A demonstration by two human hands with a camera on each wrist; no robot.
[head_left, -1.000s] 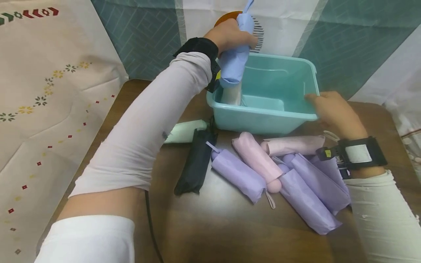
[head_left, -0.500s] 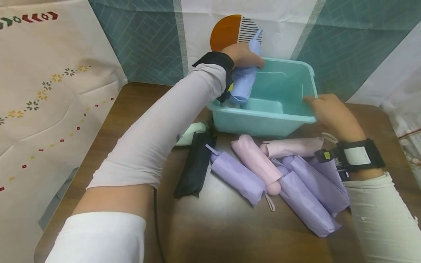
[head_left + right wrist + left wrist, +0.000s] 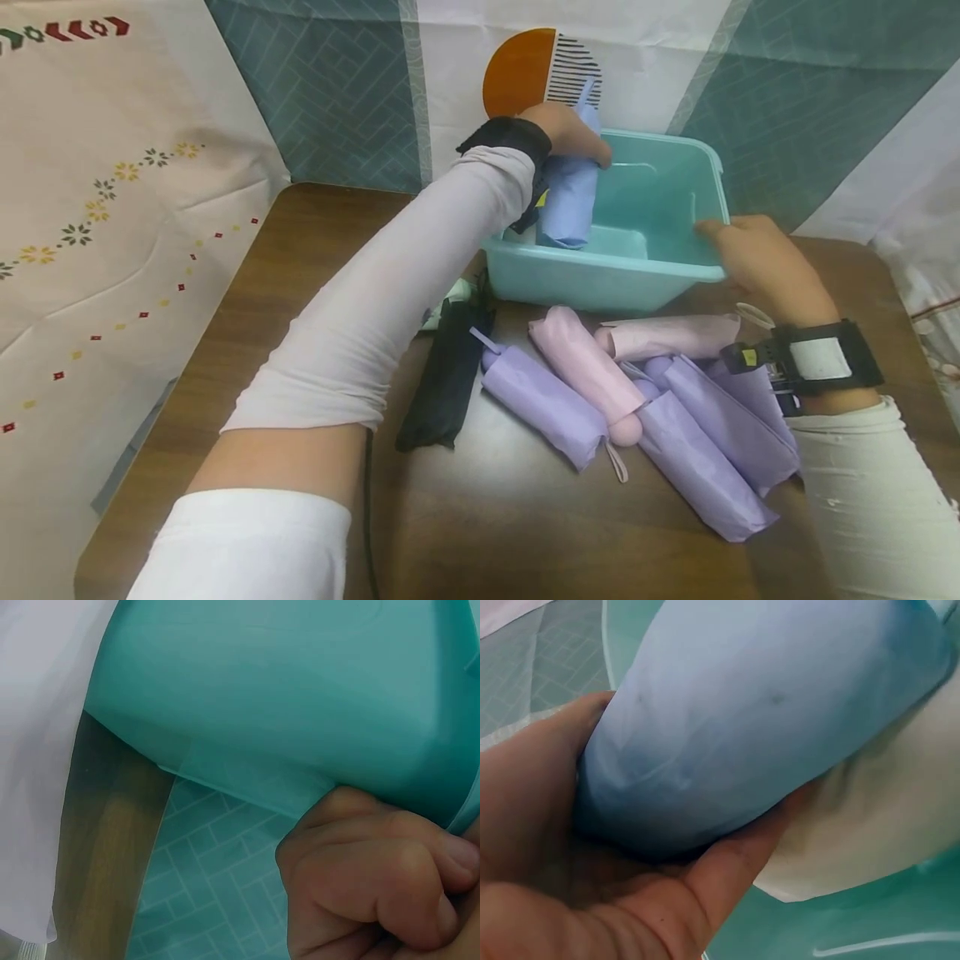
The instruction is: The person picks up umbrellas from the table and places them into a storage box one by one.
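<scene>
My left hand (image 3: 570, 133) grips a light blue folded umbrella (image 3: 572, 200), which tilts with its strap end up and its lower end inside the left part of a teal plastic bin (image 3: 600, 283). The left wrist view shows fingers and thumb wrapped round the blue umbrella (image 3: 750, 712), and a whitish umbrella (image 3: 870, 817) lies beside it in the bin. My right hand (image 3: 765, 254) holds the bin's right rim, thumb inside the wall; its fingers look curled outside in the right wrist view. Part of the whitish umbrella is hidden by my left wrist.
On the wooden table (image 3: 480, 533) before the bin lie a black umbrella (image 3: 442, 383), a pale green one (image 3: 459, 292) partly behind my left sleeve, two pink ones (image 3: 585, 362) and several purple ones (image 3: 540, 404). A dark cable (image 3: 367, 517) runs along the table. Patterned cloth hangs behind.
My left hand has lowered the blue umbrella into the bin and moved it slightly right. The right hand keeps its hold on the rim, and the other umbrellas stay put.
</scene>
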